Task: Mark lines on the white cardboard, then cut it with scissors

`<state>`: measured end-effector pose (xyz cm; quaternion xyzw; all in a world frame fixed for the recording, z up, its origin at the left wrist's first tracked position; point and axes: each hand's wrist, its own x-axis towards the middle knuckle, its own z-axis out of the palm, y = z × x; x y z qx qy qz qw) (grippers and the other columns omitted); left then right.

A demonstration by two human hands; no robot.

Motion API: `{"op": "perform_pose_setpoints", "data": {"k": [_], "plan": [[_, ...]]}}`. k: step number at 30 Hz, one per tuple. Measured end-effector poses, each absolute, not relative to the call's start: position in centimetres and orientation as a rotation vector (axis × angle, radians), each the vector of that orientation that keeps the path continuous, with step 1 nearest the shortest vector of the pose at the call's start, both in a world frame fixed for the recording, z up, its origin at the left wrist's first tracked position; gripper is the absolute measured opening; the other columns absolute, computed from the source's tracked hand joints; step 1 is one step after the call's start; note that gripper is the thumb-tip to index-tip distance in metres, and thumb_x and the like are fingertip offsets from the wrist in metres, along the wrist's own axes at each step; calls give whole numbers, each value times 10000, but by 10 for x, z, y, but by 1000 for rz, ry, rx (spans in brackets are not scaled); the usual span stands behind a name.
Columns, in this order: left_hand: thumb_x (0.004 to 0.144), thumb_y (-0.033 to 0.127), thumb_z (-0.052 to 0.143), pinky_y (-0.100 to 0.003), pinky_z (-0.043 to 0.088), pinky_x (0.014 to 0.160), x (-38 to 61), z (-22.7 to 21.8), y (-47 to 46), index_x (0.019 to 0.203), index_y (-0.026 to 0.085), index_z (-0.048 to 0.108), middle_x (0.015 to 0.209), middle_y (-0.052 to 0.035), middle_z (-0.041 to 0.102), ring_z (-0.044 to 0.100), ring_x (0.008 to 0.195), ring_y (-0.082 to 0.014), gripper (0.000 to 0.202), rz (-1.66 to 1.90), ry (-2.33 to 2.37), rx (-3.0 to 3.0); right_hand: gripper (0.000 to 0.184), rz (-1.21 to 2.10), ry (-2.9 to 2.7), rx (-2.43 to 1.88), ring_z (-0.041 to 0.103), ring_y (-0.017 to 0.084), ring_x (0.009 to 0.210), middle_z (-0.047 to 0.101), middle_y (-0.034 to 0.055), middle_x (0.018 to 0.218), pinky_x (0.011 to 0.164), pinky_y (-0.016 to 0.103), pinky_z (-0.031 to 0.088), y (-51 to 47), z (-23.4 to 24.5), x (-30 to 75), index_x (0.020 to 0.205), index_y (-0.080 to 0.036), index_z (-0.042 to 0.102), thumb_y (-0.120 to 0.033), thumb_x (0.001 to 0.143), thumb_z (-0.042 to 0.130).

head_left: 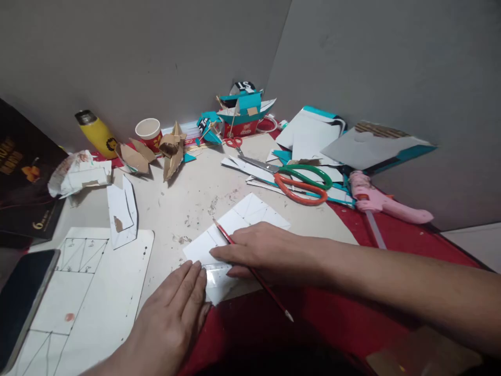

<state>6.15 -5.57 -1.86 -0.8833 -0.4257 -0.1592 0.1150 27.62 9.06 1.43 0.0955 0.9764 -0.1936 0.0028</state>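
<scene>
A white piece of card (242,214) with thin pencil lines lies before me, under both hands. Across its near part rests a clear ruler (219,274). My left hand (178,303) is closed at the ruler's left end, fingers together and thumb on the near side. My right hand (262,248) has a red pencil (270,292) tucked between its fingers, while its fingertips touch the ruler and card. The pencil slants from the card toward the table's near side. The palm hides part of the card.
Large scissors (301,183) lie on card scraps, a pink glue gun (387,201) beside them. A drawn pattern sheet (113,292) and phone (27,308) sit left. Behind stand a yellow bottle (96,136), paper cup (148,130), cardboard boat (172,154) and teal boat model (246,112).
</scene>
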Motion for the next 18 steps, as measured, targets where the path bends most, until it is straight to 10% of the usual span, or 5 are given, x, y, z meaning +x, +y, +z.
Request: {"op": "perform_pose_setpoints", "data": {"k": [6,18], "plan": [[971,213,425,-428,587,849,62,-19,-60,1256,-2,607,1307,-215,627,636,1135,-342,401,-259,-1292,-2585,580,-607,3205,457,528,216,723,620,84,868,620,313,377,79,-1,316,1403,-161,501,-461,914,584],[970,230,424,-399,532,836,60,-18,-63,1260,12,596,1306,-206,632,620,1160,-337,402,-239,-1296,-2563,405,-598,3275,606,570,209,788,648,102,994,664,320,456,65,-16,339,1365,-192,532,-226,963,506]]}}
